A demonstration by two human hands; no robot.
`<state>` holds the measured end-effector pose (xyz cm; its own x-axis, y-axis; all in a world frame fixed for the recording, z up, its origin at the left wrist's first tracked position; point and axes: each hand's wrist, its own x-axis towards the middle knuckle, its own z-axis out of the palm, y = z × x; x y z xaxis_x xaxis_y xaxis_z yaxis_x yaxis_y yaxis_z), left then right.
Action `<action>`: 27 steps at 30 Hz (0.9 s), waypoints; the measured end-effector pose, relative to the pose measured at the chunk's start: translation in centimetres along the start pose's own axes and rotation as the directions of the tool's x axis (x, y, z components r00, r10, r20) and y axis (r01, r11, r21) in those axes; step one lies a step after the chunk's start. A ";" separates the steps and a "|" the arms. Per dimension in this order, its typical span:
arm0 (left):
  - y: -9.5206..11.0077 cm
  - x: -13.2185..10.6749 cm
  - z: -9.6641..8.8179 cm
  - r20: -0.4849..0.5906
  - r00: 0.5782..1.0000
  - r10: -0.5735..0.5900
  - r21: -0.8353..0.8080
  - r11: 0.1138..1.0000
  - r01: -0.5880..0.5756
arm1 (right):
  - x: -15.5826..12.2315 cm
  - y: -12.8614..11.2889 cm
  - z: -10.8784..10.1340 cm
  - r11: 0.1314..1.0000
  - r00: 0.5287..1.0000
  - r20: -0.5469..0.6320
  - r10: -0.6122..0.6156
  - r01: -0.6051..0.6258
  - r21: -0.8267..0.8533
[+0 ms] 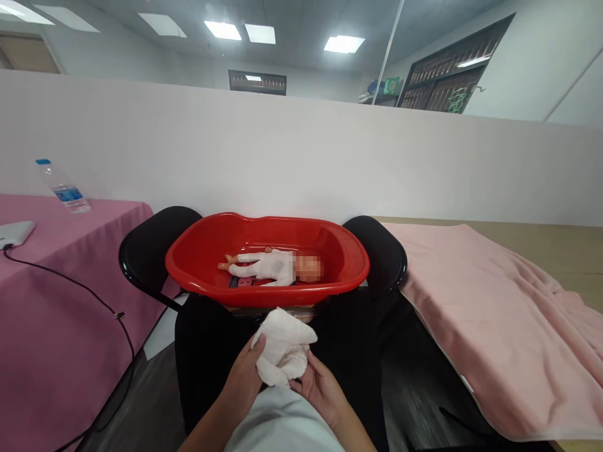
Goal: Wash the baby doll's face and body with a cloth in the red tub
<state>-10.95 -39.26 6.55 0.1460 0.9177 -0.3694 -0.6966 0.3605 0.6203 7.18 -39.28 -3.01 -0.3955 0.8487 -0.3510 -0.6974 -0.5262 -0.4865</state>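
Head view: both my hands up front, low in the middle. My left fingers (pixel 259 344) grip the left edge of a white cloth (pixel 285 345), thumb on top; my right fingers (pixel 315 362) hold its lower right side. Cloth bunched, folded over, sitting between the two, above my pale shirt (pixel 285 424) and between my black-clad legs (pixel 205 364).

Just beyond the fingers: red tub (pixel 271 296). Doll (pixel 276 267) in white clothes lies inside, feet toward my left-finger side, head toward the right, head pixelated. Something dark and pink (pixel 245 282) under it, mostly hidden. Black chair (pixel 151 251) past the tub's left end, another black seat or back (pixel 389 257) at the right end.

Well left of my fingers: counter with pink cover (pixel 101 251), carrying a clear bottle (pixel 68 193), blue cap, and a white device (pixel 17 232) with black cable (pixel 70 285). Right of my right fingers: pink blanket (pixel 499 333) spread over a tan surface (pixel 551 248). Farthest ahead of the fingers, white wall (pixel 282 157).
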 end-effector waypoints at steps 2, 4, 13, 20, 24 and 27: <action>0.7 -0.3 -0.1 0.021 1.000 -0.010 -0.060 0.998 0.011 | 0.1 0.3 -0.3 1.000 1.000 -0.008 -0.005 0.006 0.014; 1.1 -0.7 0.2 0.033 0.998 -0.052 -0.107 0.993 0.056 | 0.3 0.8 -0.1 1.000 0.999 0.035 0.011 -0.012 0.025; 0.3 2.1 -1.1 -0.050 0.999 0.006 -0.304 0.952 -0.021 | 1.1 -1.0 0.2 0.966 0.966 -0.205 -0.157 0.193 0.169; -1.5 3.0 -3.9 0.404 0.908 0.114 -0.410 0.909 0.069 | -0.1 -2.3 2.3 0.910 0.955 -0.161 -0.251 0.289 0.297; -1.2 1.7 -1.7 0.574 0.817 0.055 -0.324 0.932 0.164 | -0.5 -1.3 3.0 0.952 0.977 -0.073 -0.198 0.210 0.224; 0.2 1.2 -1.9 0.644 0.760 0.084 -0.330 0.927 0.177 | -1.2 -2.5 3.0 0.954 0.976 -0.105 -0.193 0.212 0.213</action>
<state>-12.23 -38.42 4.92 0.5048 0.8355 0.2171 -0.8519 0.4415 0.2816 7.61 -38.79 1.02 -0.1884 0.9242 -0.3322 -0.8761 -0.3110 -0.3683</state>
